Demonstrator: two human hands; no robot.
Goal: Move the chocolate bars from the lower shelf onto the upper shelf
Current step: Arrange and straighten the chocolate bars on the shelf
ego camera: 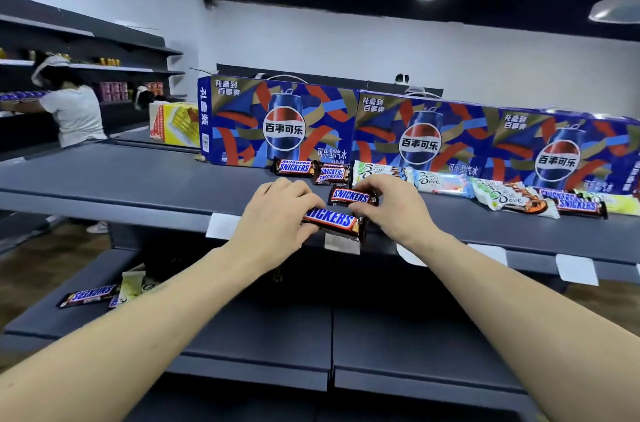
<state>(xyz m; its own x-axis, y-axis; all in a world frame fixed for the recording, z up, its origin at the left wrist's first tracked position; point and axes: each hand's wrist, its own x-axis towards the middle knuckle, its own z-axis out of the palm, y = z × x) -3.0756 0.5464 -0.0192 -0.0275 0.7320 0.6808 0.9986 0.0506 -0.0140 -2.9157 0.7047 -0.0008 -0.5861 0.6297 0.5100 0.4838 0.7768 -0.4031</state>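
head view: two snickers bars arriving at the upper shelf's (138, 191) near edge.
left hand (277, 214) curls round one snickers bar (332, 219), right hand (391, 207) pinches another (351, 197); several bars lie farther right, two or three remain on the lower shelf (242, 335), left.

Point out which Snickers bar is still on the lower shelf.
The upside-down Snickers bar at far left on the lower shelf, beside a pale green wrapper; all other Snickers are on the upper shelf or in hand.

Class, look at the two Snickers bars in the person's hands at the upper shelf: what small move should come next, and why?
Probably lower the left hand and set its Snickers bar flat on the upper shelf: it hangs at the front edge, while the right hand grips another bar above the shelf.
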